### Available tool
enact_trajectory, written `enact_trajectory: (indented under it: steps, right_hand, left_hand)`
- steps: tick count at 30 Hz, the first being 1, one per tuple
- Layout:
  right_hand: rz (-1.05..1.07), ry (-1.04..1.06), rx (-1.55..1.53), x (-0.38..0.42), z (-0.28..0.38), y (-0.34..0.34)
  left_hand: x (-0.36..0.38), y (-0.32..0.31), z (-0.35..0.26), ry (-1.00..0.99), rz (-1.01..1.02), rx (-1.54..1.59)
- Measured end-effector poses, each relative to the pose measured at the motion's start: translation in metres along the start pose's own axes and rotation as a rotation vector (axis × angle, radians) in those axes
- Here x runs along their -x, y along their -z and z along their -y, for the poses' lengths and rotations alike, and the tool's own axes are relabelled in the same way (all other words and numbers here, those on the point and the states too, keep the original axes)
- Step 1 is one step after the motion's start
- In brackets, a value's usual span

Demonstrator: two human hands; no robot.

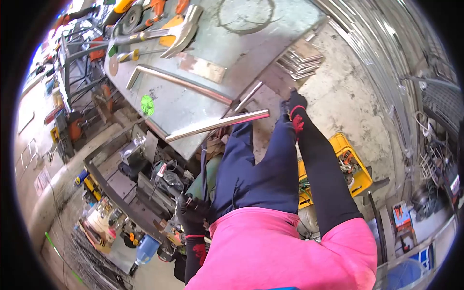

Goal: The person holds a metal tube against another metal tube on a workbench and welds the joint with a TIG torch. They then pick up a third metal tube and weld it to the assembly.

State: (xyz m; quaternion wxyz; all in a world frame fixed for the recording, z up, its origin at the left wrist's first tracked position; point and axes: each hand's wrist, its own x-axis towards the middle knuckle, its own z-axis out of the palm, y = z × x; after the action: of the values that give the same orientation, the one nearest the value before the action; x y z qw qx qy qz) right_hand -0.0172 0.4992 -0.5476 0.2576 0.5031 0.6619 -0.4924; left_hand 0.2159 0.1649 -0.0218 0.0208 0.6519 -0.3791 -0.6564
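Observation:
My left hand (190, 211), in a black glove with red at the wrist, is low beside my left hip. Its fingers curl inward, and whatever may be in them is too dark to make out. My right hand (294, 102), also black-gloved with a red cuff, reaches forward by my right knee; its fingers blur into the dark glove. To its left, a shiny metal tube (217, 124) lies across the near corner of the metal table (251, 63). Behind it rests an angled polished tube (186, 86), and a shorter tube (250, 96) juts past the table edge.
A hammer (186, 33), a screwdriver (129, 55) and an angle grinder (130, 18) lie on the table. Stacked metal pieces (302, 60) sit on the floor ahead. A yellow toolbox (357, 166) stands right; long metal bars (382, 63) line the far right.

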Motion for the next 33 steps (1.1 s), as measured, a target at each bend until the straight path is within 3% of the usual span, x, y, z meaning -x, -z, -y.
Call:
enact_trajectory:
  steps: [2,4,5,6,8,9,10,11,13,15,16,19,20,22,24,26,28,30,32,33]
  right_hand:
    - [0.029,-0.095,-0.359,0.060,0.038,0.030]
    - [0.027,0.127,-0.348,0.003,-0.019,0.005]
    - [0.027,0.580,0.117,0.010,-0.022,0.023]
    - [-0.121,0.869,0.775,0.048,0.005,0.046]
    - [-0.091,0.898,0.668,0.045,0.002,0.051]
    - [0.164,0.450,-0.173,-0.009,-0.037,0.028]
    - [0.022,0.101,-0.435,0.043,0.013,0.033]
    - [0.002,0.312,-0.130,0.032,0.015,0.035]
    - [0.118,0.356,-0.116,0.032,0.035,0.044]
    - [0.011,0.469,0.144,-0.006,0.018,0.039]
    - [0.098,0.443,0.162,0.016,0.036,0.053]
    - [0.179,0.480,0.161,-0.021,0.007,0.061]
    - [0.180,0.612,0.150,-0.032,-0.006,0.066]
    - [0.190,0.754,0.148,-0.018,-0.003,0.081]
    - [0.264,0.591,0.773,0.028,0.020,0.111]
    - [0.322,0.883,0.958,0.032,-0.017,0.146]
    - [0.415,0.988,0.923,0.066,-0.046,0.192]
    - [0.664,0.369,0.331,0.075,-0.098,0.244]
    - [0.493,1.225,1.018,0.165,-0.088,0.305]
    - [0.425,1.112,1.078,0.190,-0.099,0.327]
  left_hand:
    - [0.007,-0.005,0.009,-0.057,-0.048,-0.014]
    - [0.009,-0.009,0.014,-0.015,-0.110,0.052]
    - [0.008,-0.011,0.016,-0.030,-0.120,0.070]
    - [0.005,-0.013,0.021,-0.053,-0.142,0.059]
    - [0.006,-0.013,0.028,-0.112,-0.217,0.058]
    - [0.008,-0.017,0.028,-0.114,-0.177,0.094]
    - [0.007,-0.013,0.029,-0.152,-0.209,0.133]
    - [0.004,-0.008,0.032,-0.108,-0.144,0.111]
    - [0.007,-0.014,0.034,-0.075,-0.104,0.072]
    - [0.003,-0.007,0.040,-0.121,-0.090,0.112]
    - [0.001,-0.004,0.042,-0.140,-0.049,0.125]
    - [-0.005,0.009,0.047,-0.113,-0.070,0.133]
    - [-0.008,0.015,0.050,-0.089,-0.045,0.113]
    - [-0.005,0.014,0.051,-0.100,-0.044,0.152]
    - [0.003,0.003,0.044,-0.193,-0.034,0.115]
    - [0.006,0.008,0.040,-0.211,0.032,0.126]
    - [0.014,0.005,0.023,-0.176,0.097,0.054]
    - [0.013,0.008,0.008,-0.136,0.133,0.102]
    - [0.006,0.010,-0.007,-0.267,0.172,0.065]
    - [-0.001,0.010,-0.016,-0.335,0.194,0.047]
